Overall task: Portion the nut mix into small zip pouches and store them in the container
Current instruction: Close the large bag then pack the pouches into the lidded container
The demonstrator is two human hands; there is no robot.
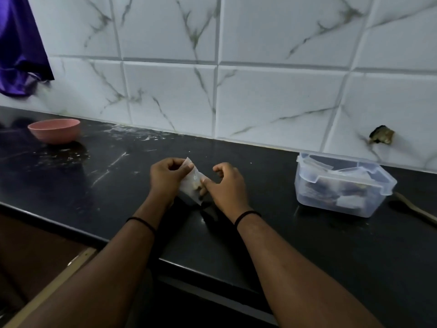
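A small clear zip pouch (192, 183) with some nuts in its lower part is held upright over the black counter (113, 185), between both hands. My left hand (165, 177) pinches the pouch's top left edge. My right hand (228, 185) grips its right side with thumb and fingers. To the right stands a clear plastic container (340, 183), lid off, with several filled pouches inside. A pink bowl (54, 130) sits at the far left of the counter; its contents are hidden from this angle.
A wooden spoon handle (416, 209) lies on the counter right of the container. White marbled tiles form the back wall, with a broken hole (382, 134) at the right. A purple cloth (21, 48) hangs at the upper left. The counter's front edge runs diagonally below my forearms.
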